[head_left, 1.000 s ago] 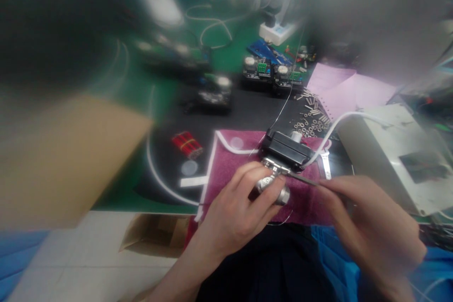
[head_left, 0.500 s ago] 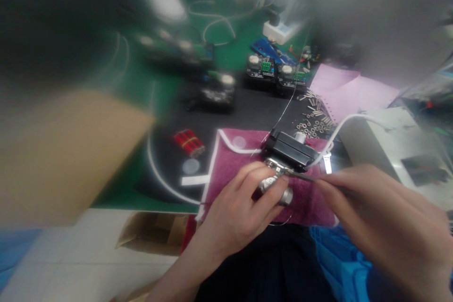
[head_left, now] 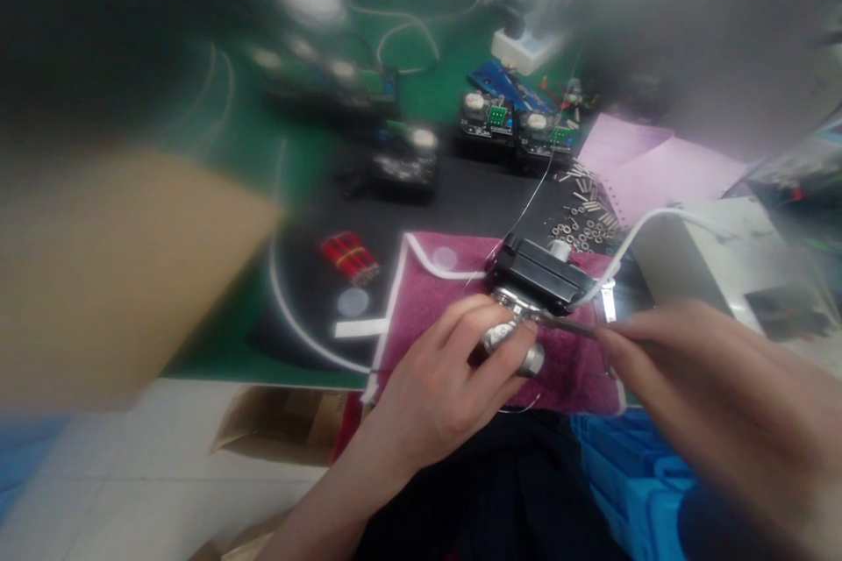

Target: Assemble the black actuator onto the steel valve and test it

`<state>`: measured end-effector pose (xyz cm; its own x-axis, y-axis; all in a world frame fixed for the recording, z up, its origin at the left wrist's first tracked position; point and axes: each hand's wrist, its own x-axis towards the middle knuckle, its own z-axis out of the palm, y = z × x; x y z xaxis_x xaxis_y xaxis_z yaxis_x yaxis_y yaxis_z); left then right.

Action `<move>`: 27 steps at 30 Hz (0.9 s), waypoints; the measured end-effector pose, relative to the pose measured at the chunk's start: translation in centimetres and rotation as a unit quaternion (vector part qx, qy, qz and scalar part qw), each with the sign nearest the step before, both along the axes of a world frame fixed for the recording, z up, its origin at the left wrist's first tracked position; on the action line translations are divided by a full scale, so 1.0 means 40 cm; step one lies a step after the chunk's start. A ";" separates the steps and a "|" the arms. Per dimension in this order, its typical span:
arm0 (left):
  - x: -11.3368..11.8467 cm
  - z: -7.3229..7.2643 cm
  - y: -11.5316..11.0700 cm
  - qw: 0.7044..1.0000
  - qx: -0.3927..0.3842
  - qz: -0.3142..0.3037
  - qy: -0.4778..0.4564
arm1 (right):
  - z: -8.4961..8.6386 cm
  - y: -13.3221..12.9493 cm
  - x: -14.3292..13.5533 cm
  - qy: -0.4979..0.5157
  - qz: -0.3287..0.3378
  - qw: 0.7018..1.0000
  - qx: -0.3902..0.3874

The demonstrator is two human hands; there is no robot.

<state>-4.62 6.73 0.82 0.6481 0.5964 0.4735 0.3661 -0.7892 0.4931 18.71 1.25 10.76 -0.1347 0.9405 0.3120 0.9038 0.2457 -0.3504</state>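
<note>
My left hand (head_left: 453, 368) is closed around a silvery metal fitting (head_left: 503, 337) with round parts, over a purple cloth (head_left: 440, 289). The fitting adjoins a black housing (head_left: 539, 272), which lies tilted on the cloth's far side. My right hand (head_left: 684, 368) grips a thin metal tool (head_left: 569, 327) between thumb and fingers. The tool's tip meets the fitting close to my left fingertips, where the exact contact is too small to tell. A white cable (head_left: 622, 259) runs from the housing's right end.
Red bundled parts (head_left: 348, 258) lie left of the cloth. Beyond are circuit-board units (head_left: 487, 118), loose metal pins and rings (head_left: 582, 223), pink paper (head_left: 645, 162) and a white power strip (head_left: 523, 50). A pale metal box (head_left: 724, 267) stands right, blue crates (head_left: 635, 473) below.
The view has shifted slightly. My right hand has moved a little to the right along with the tool; my left hand keeps its hold on the fitting.
</note>
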 end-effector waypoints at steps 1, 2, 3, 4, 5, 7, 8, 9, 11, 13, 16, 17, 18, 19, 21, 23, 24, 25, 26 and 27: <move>0.000 0.000 0.000 1.000 0.001 -0.001 0.000 | -0.004 0.005 0.001 -0.002 0.000 1.000 -0.001; 0.000 0.000 0.001 1.000 0.003 -0.001 0.000 | -0.006 0.009 0.001 -0.005 -0.003 1.000 0.002; 0.000 0.000 0.001 1.000 0.005 0.000 0.000 | -0.006 0.014 0.000 -0.008 -0.011 1.000 0.003; 0.000 0.000 0.002 1.000 0.008 0.002 0.000 | -0.005 0.017 -0.001 -0.013 -0.018 1.000 0.003; 0.000 -0.002 0.002 1.000 0.010 0.004 0.001 | -0.002 0.020 -0.002 -0.020 -0.020 1.000 0.000; 0.001 -0.005 0.002 1.000 0.011 0.004 0.004 | 0.007 0.023 -0.001 -0.036 -0.014 0.999 -0.008; 0.001 -0.006 0.002 1.000 0.010 0.004 0.005 | 0.012 0.023 0.001 -0.044 -0.007 0.999 -0.017; 0.001 -0.007 0.001 1.000 0.010 0.003 0.007 | 0.015 0.024 0.003 -0.048 0.000 0.998 -0.027; 0.002 -0.008 0.001 1.000 0.012 0.004 0.007 | 0.015 0.026 0.007 -0.046 0.011 0.998 -0.042; 0.002 -0.007 0.000 1.000 0.014 0.006 0.006 | 0.010 0.031 0.009 -0.042 0.013 0.998 -0.049; 0.002 -0.005 0.000 1.000 0.013 0.006 0.001 | 0.001 0.044 0.003 -0.042 0.012 0.998 -0.047; 0.002 -0.005 0.000 1.000 0.012 0.006 0.001 | -0.002 0.048 0.001 -0.042 0.012 0.998 -0.047; 0.002 -0.005 0.000 1.000 0.011 0.006 0.001 | -0.005 0.050 0.000 -0.042 0.010 0.998 -0.044; 0.001 -0.005 0.000 1.000 0.011 0.006 0.001 | -0.009 0.051 0.002 -0.043 0.008 0.998 -0.045; 0.001 -0.005 -0.001 1.000 0.007 0.007 0.002 | -0.021 0.045 0.012 -0.047 0.003 0.998 -0.042; 0.000 -0.005 -0.001 1.000 0.002 0.008 0.005 | -0.041 0.031 0.032 -0.050 0.002 0.998 -0.042; -0.001 -0.005 -0.002 1.000 0.001 0.008 0.006 | -0.054 0.022 0.043 -0.050 0.006 0.998 -0.047; -0.001 -0.005 -0.002 1.000 0.001 0.008 0.007 | -0.068 0.012 0.053 -0.047 0.010 0.998 -0.051; -0.002 -0.005 -0.002 1.000 0.000 0.007 0.008 | -0.081 0.002 0.062 -0.043 0.020 0.997 -0.059; -0.002 -0.005 -0.002 1.000 0.000 0.007 0.009 | -0.094 -0.008 0.067 -0.035 0.027 0.997 -0.070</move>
<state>-4.70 6.65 0.62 0.6480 0.6054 0.4621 0.3858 -0.7841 0.4862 21.38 0.95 6.99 -0.2028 0.9651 0.1659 0.9139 0.2474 -0.3218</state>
